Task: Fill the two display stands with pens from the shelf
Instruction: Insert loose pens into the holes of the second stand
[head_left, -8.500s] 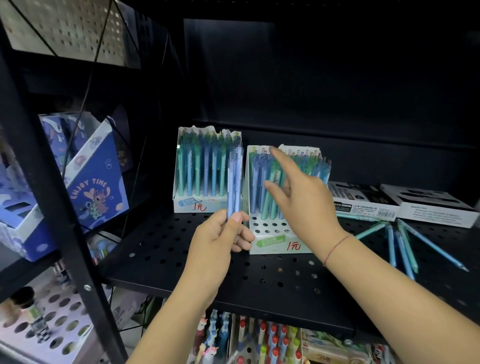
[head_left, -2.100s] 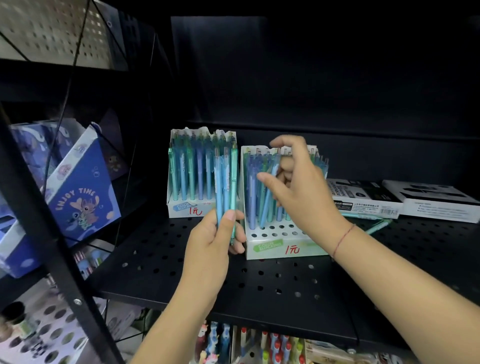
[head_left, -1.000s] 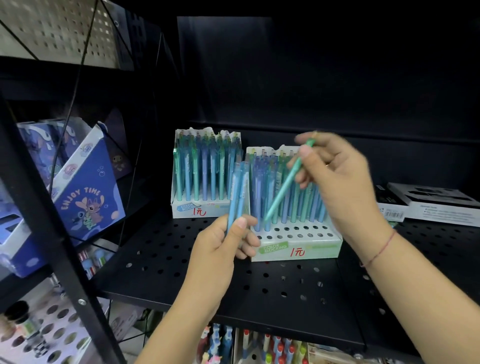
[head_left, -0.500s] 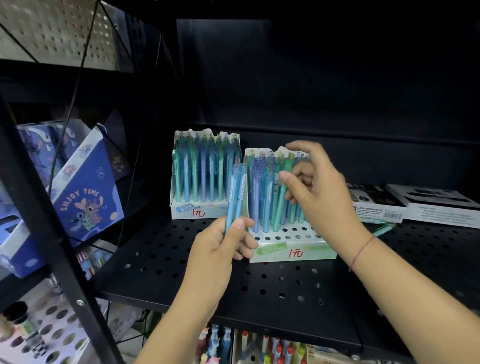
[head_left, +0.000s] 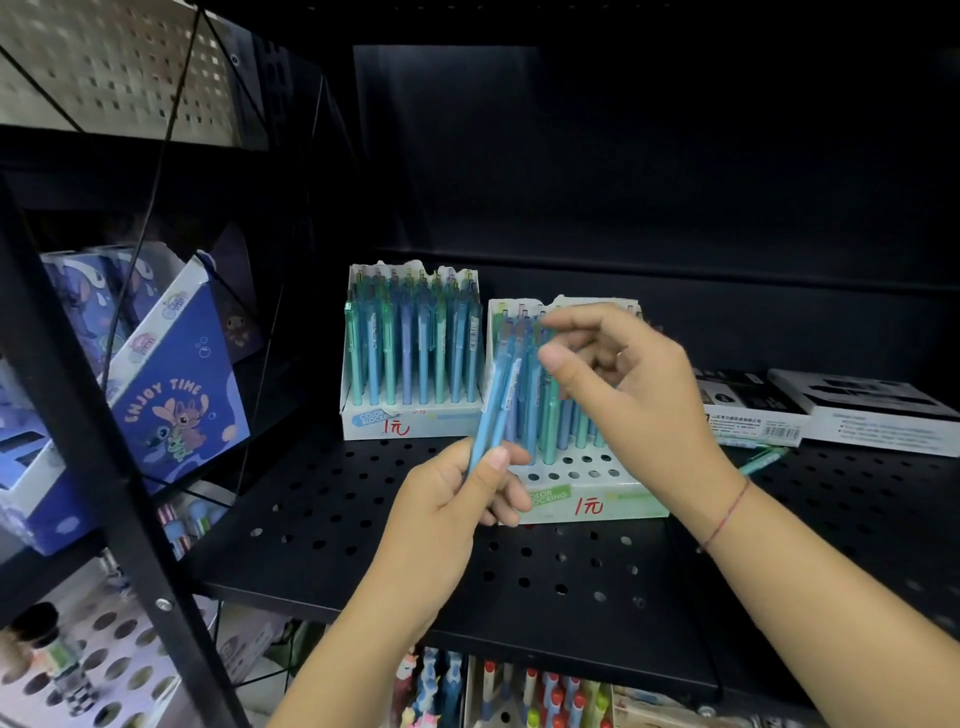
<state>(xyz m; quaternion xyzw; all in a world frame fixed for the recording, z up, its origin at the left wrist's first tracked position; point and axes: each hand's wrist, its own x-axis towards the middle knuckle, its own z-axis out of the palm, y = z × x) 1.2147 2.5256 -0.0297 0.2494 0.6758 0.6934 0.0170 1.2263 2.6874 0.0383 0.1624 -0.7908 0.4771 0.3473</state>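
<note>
**Position of the work item.** The held pens (head_left: 494, 405), two light-blue barrels, stand nearly upright in front of the left edge of the right stand (head_left: 587, 506). The left hand (head_left: 452, 514) clamps their lower ends between the thumb and curled fingers.

**Stands.** The right stand is part-filled. Pens occupy its rear rows, and the front holes (head_left: 576, 467) are vacant. The left stand (head_left: 410, 421), just beside it, appears full.

**Second hand.** The right hand (head_left: 628, 384) hovers over the rear rows of the right stand, with thumb and forefinger curved toward the tops of the held pens. Blur prevents confirmation that it pinches anything, so its state cannot be told.

**Surroundings.** Loose pens (head_left: 761, 460) lie on the shelf (head_left: 337, 519) to the right of the stand, near the flat boxes (head_left: 748, 410).

**Probable faults and causes.**
- Double pick. The two barrels lie touching, so a pinch on one is likely to drag the other out of the left-hand grip.
- Dropped pen. A released barrel can roll across the perforated shelf and over its front edge to the tier below.
- Disturbed rows. The right palm passes close above the standing pens, and contact can tilt or lift them.
- Stand shift. The stand looks like light card, so a pen pushed in at an angle may slide or tip it.
- Missed stock. The right forearm partly hides the loose pens, and they may be overlooked.
</note>
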